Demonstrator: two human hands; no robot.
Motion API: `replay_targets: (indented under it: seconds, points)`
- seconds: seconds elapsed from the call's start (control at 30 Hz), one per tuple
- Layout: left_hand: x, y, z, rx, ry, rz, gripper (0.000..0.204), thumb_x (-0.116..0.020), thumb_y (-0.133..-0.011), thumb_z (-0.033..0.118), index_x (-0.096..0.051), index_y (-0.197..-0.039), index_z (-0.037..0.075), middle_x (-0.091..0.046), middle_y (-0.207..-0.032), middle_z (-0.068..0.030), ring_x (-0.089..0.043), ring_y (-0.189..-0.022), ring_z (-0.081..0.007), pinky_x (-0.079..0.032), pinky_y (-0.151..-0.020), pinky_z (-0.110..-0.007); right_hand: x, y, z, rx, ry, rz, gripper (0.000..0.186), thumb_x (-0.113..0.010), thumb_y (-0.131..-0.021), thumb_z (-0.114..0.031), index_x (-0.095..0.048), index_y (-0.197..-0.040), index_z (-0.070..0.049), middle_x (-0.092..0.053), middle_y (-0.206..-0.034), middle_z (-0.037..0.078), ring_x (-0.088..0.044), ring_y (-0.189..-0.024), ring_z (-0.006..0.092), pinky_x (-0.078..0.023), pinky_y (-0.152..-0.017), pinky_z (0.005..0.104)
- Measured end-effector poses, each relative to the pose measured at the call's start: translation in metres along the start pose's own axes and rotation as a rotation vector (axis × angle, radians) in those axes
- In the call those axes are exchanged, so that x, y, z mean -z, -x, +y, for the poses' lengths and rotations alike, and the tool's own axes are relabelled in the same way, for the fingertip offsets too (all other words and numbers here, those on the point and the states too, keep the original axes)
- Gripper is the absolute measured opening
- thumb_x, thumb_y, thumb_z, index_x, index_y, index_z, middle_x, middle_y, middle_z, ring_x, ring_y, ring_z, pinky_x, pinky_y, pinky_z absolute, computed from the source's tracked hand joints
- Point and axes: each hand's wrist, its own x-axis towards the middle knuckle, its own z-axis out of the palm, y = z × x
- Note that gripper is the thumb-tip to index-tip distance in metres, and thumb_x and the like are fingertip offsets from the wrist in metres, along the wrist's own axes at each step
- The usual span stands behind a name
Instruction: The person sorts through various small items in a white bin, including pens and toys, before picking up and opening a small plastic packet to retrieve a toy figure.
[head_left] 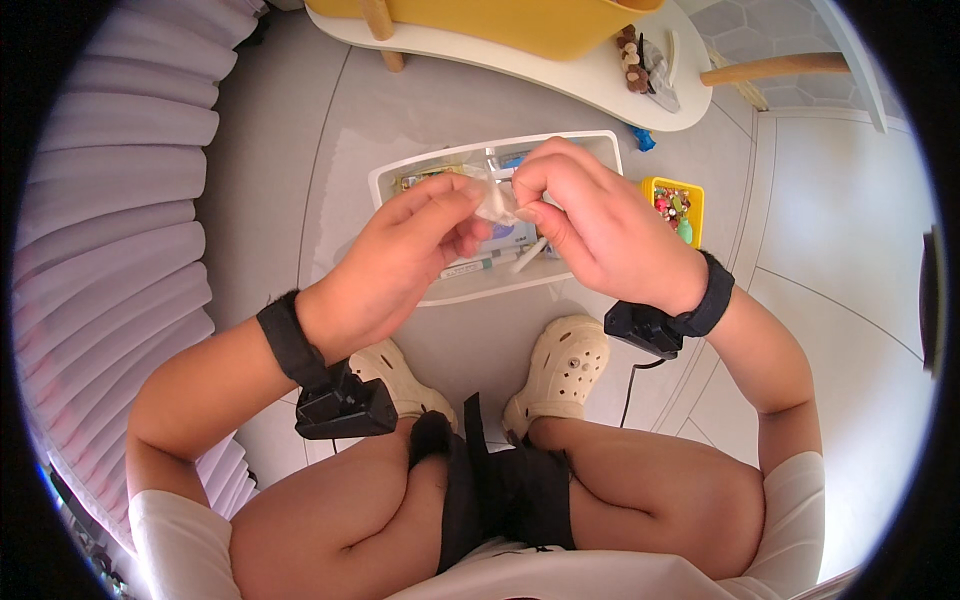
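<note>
Over a white plastic bin (500,291) on the floor, both of my hands are raised close together. Between their fingertips is a small whitish, see-through thing (496,206) that looks like a little plastic bag. My left hand (395,245) pinches it from the left with thumb and forefinger, the other fingers curled. From the right, my right hand (625,225) grips its other side in a pinch. Below, inside the bin, lie a white marker with a green band (476,267), a white stick (528,256) and several packages, partly covered by my hands.
Right of the bin stands a yellow basket (698,205) of small colourful pieces, with a blue crumpled thing (643,139) behind it. A white low shelf (480,50) holding a yellow tub (540,28) runs across the back. Pleated curtain (130,220) hangs at left. My clogs (570,365) flank the near side.
</note>
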Motion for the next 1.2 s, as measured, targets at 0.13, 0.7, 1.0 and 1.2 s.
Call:
replay_targets:
  seconds: [0.13, 0.7, 1.0, 1.2]
  points:
    - [0.004, -0.002, 0.002, 0.080, 0.017, -0.085, 0.018, -0.045, -0.101, 0.020, -0.055, -0.104, 0.006, -0.051, -0.085, 0.0006, -0.047, -0.080, -0.0086, -0.040, -0.078, -0.025, 0.001, 0.000, 0.002, -0.016, -0.134, -0.034, 0.008, -0.055, -0.092, -0.005, -0.048, -0.095, -0.003, -0.049, -0.088, 0.012, -0.052, -0.077, 0.0288, -0.045, -0.070, 0.0343]
    - [0.002, -0.002, 0.005, 0.109, 0.048, -0.050, 0.016, -0.047, -0.101, 0.020, -0.055, -0.099, 0.006, -0.053, -0.084, 0.0012, -0.048, -0.078, -0.0078, -0.042, -0.077, -0.026, 0.000, 0.015, 0.002, 0.088, 0.138, 0.068, 0.030, -0.071, -0.076, -0.002, -0.066, -0.102, -0.014, -0.058, -0.099, 0.006, -0.061, -0.082, 0.0241, -0.052, -0.069, 0.0325]
    - [0.006, 0.001, 0.002, 0.100, 0.102, -0.089, 0.014, -0.047, -0.101, 0.016, -0.056, -0.102, 0.005, -0.055, -0.088, 0.0001, -0.051, -0.081, -0.0081, -0.044, -0.080, -0.026, 0.007, 0.008, 0.000, 0.239, 0.396, 0.048, 0.022, -0.069, -0.077, -0.011, -0.066, -0.098, -0.016, -0.063, -0.095, 0.003, -0.062, -0.081, 0.0237, -0.051, -0.069, 0.0337]
    - [0.007, 0.001, 0.000, 0.131, 0.090, -0.045, 0.013, -0.049, -0.100, 0.017, -0.055, -0.101, 0.006, -0.055, -0.088, -0.0005, -0.050, -0.081, -0.0091, -0.043, -0.077, -0.025, 0.007, 0.003, -0.003, 0.337, 0.521, 0.025, 0.022, -0.069, -0.073, -0.013, -0.066, -0.095, -0.017, -0.062, -0.099, 0.000, -0.061, -0.082, 0.0214, -0.051, -0.071, 0.0335]
